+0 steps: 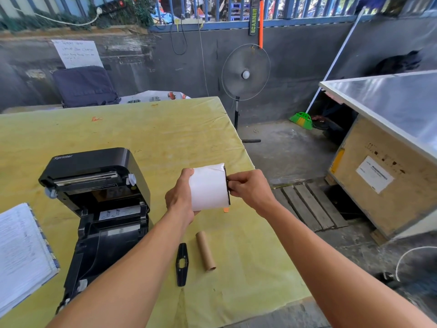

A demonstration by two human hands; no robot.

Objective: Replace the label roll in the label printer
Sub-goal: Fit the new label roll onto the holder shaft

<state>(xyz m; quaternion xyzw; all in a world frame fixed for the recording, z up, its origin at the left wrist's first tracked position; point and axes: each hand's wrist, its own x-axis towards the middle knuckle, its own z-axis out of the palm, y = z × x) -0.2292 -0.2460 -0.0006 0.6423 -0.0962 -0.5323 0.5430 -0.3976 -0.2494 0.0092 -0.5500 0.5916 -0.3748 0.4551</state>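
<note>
A full white label roll (208,187) is held above the table, right of the black label printer (99,200), whose lid stands open with an empty bay. My left hand (181,197) wraps the roll's left end. My right hand (248,188) pinches a black holder plate (227,185) pressed against the roll's right end. On the table below lie a bare brown cardboard core (205,250) and a second black holder plate (182,263), side by side.
The yellow-covered table (153,129) ends just right of my hands, with a wooden pallet (307,204) on the floor beyond. A stack of papers (21,254) lies left of the printer. A plywood crate (378,181) and a standing fan (246,72) are to the right.
</note>
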